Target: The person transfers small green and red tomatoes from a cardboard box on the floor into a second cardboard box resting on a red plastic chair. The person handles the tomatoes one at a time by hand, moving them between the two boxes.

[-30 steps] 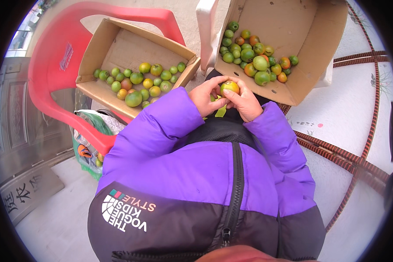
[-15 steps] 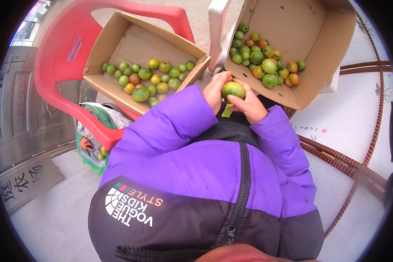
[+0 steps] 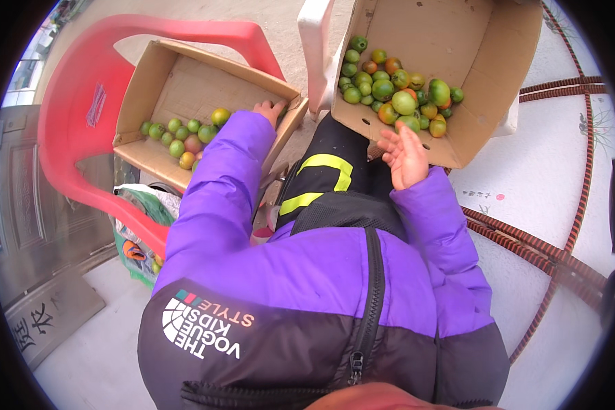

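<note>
My left hand (image 3: 272, 112) reaches over the near right side of the left cardboard box (image 3: 199, 65); its fingers are partly hidden, and I cannot make out whether they grip anything. Green, yellowish and reddish tomatoes (image 3: 177, 148) lie in that box, some covered by my purple sleeve. My right hand (image 3: 408, 158) is open with fingers extended, just at the near edge of the right cardboard box (image 3: 451, 41). Inside it, green and orange tomatoes (image 3: 404, 103) are heaped at the near left, with a large green tomato (image 3: 439, 92) on the heap's right side.
A red plastic chair (image 3: 61, 116) holds the left box. Under the right box stands a white chair (image 3: 314, 51). A green plastic bag (image 3: 133, 253) sits beside the red chair. Striped bands (image 3: 560, 263) cross the white surface on the right.
The green tomato has left my hands; a large green one now shows on the right box's heap. My left hand has moved left into the left box, and my right hand has opened.
</note>
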